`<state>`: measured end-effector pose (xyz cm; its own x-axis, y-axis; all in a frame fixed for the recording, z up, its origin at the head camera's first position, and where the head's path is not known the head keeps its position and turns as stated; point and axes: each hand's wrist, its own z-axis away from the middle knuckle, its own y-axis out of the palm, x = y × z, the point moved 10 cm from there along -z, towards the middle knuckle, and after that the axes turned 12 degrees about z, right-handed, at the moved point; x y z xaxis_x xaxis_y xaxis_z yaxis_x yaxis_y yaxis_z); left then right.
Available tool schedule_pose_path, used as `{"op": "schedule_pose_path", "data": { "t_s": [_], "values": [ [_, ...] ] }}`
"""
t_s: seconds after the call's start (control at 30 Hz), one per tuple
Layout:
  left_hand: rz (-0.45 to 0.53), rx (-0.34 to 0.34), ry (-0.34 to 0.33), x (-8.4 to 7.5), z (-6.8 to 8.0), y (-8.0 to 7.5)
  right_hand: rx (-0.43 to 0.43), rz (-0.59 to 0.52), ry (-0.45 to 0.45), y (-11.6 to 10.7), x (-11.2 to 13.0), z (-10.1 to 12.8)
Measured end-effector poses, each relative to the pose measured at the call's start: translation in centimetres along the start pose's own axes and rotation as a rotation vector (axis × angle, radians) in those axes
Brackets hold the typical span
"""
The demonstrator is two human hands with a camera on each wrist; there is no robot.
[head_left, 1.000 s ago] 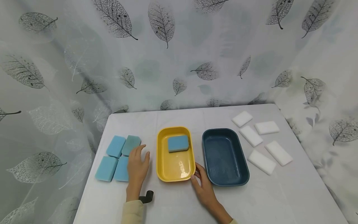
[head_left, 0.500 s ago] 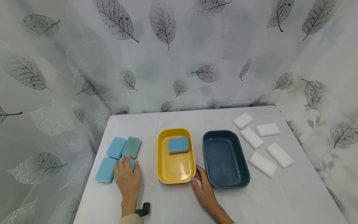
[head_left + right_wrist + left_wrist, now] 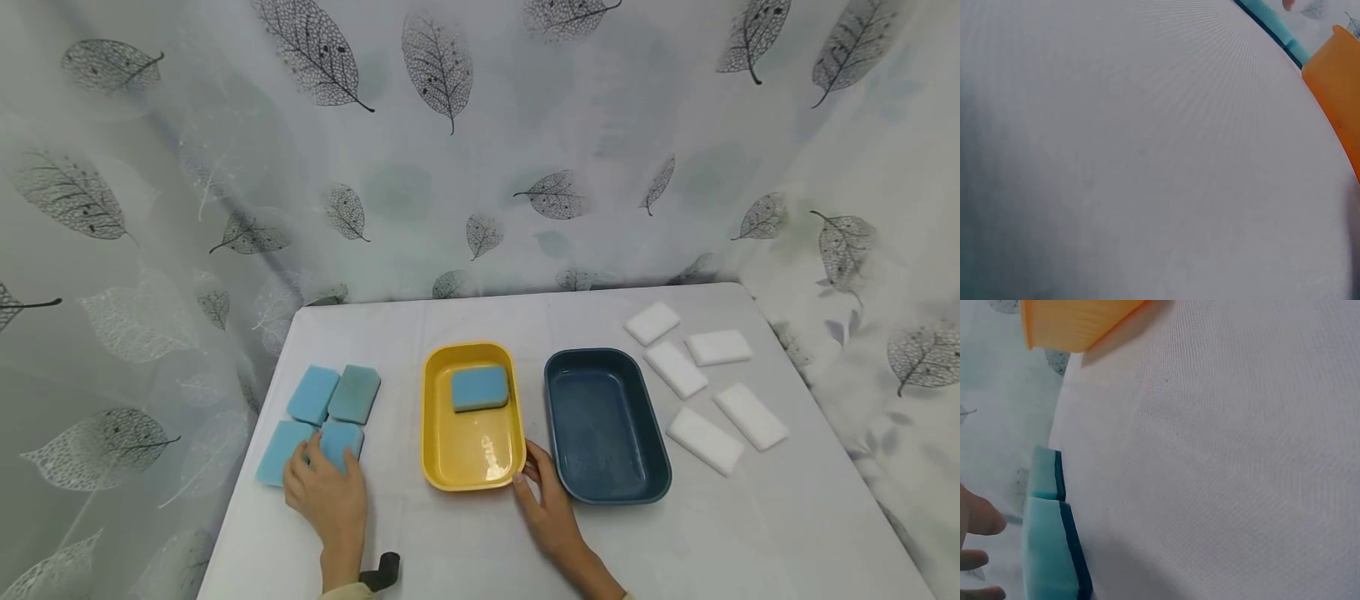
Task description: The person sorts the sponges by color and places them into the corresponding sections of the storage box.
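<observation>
On the left of the table lie several blue sponges, among them a front-right sponge (image 3: 342, 442), a front-left sponge (image 3: 282, 454) and a greener back-right sponge (image 3: 355, 393). My left hand (image 3: 330, 500) hovers over the front pair, fingers spread and loosely bent, with nothing gripped. In the left wrist view its fingertips show above a sponge (image 3: 1050, 550) with a dark underside layer. My right hand (image 3: 549, 508) holds the near right corner of a yellow tray (image 3: 431, 417), thumb at the front and fingers along the side. Inside that tray rests another blue sponge (image 3: 479, 388).
A dark blue tray (image 3: 600, 425) stands right of the yellow one, close by my right hand. Several white sponge blocks (image 3: 705, 439) lie on the right of the white-covered table (image 3: 780, 533). A leaf-patterned curtain (image 3: 480, 167) hangs behind.
My left hand has moved left and toward me, from beside the back-right sponge to over the front sponges. My right hand and both trays stay in place.
</observation>
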<state>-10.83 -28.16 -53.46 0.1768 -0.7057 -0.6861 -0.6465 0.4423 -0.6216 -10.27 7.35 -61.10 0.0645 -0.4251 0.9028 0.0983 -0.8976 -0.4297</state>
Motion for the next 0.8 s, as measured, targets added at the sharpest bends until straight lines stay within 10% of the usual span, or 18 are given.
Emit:
{"op": "schedule_pose_path", "data": {
  "t_s": [0.3, 0.8],
  "values": [
    [-0.031, 0.109, -0.116, 1.7, 0.7, 1.0, -0.004, 0.013, -0.006, 0.0, 0.1, 0.1],
    [-0.105, 0.159, -0.08, 0.9, 1.1, 1.7, -0.002, 0.011, 0.006, 0.0, 0.0, -0.1]
  ]
}}
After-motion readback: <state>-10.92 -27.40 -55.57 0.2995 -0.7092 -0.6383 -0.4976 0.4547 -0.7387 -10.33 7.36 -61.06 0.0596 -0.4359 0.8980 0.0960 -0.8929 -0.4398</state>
